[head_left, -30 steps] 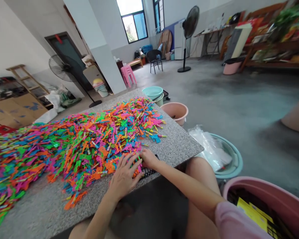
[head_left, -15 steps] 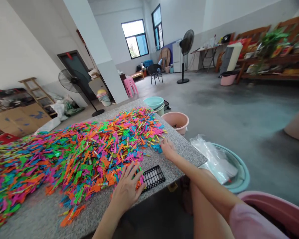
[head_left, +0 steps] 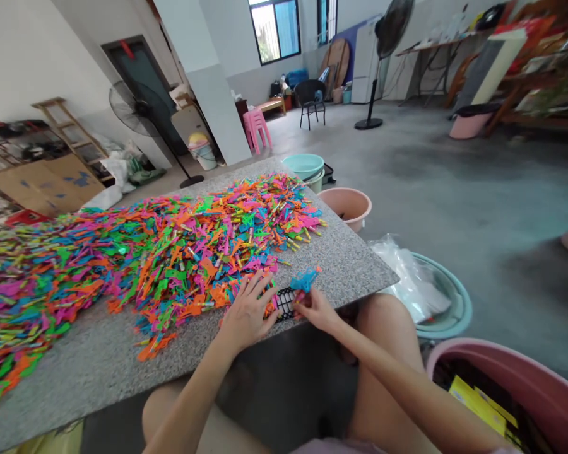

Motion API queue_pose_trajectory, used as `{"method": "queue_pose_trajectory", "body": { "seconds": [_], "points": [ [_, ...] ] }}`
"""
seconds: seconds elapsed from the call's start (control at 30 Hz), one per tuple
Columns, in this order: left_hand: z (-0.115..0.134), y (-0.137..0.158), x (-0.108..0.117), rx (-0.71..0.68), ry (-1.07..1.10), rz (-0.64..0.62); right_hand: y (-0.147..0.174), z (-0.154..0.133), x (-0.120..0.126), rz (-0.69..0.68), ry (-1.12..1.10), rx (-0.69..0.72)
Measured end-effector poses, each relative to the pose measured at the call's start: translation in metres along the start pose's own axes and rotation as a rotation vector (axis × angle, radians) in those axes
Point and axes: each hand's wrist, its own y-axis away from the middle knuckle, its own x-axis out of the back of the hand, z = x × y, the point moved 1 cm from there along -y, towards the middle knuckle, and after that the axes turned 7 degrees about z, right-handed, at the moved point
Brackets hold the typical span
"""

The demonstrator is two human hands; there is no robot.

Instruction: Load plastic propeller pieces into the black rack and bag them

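So the right hand (head_left: 318, 310) was mostly closed up, thumb and fingers pinching a blue plastic piece (head_left: 304, 279) that looked like a little toy gun. That piece was at the near edge of the grey speckled desk (head_left: 357, 258), right over the right end of a black lattice tray (head_left: 285, 301). Couldn't tell if the two were touching.

The left hand (head_left: 248, 312) was palm down with the fingers spread pretty wide, sitting over some pieces at the tray's left end. Couldn't tell if it had hold of anything under there.

Beyond the hands was a huge pile of plastic pieces (head_left: 180, 252) in orange, pink, green and blue, running way off to the left side of the desk.

On the floor past the right edge there was a turquoise basin (head_left: 303, 166), a peach basin (head_left: 345, 202) near it, then clear plastic bags (head_left: 407, 284) lying in a pale blue basin (head_left: 462, 306). Closest in was a big pink tub (head_left: 534, 372) with something yellow (head_left: 476, 403) inside.
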Motion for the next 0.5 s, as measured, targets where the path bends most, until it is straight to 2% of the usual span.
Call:
{"method": "queue_pose_trajectory", "body": {
  "seconds": [0.03,0.1,0.2,0.27,0.4,0.5],
  "points": [
    [0.000,0.000,0.000,0.000,0.002,0.001,0.006,-0.001,-0.009,-0.019,0.036,0.004],
    [0.000,0.000,0.000,-0.002,0.011,0.008,0.010,-0.008,-0.020,-0.015,0.261,0.034],
    [0.000,0.000,-0.001,0.000,0.031,0.011,0.005,-0.022,-0.023,-0.019,0.628,0.064],
    [-0.001,0.000,-0.002,0.013,0.042,0.008,0.000,-0.032,-0.025,-0.072,0.787,0.081],
    [-0.002,0.000,-0.001,0.024,0.059,-0.019,-0.001,-0.045,-0.033,-0.175,0.946,0.113],
    [-0.004,0.000,0.001,0.002,0.064,-0.041,0.001,-0.045,-0.028,-0.209,0.929,0.146]
  ]
}}
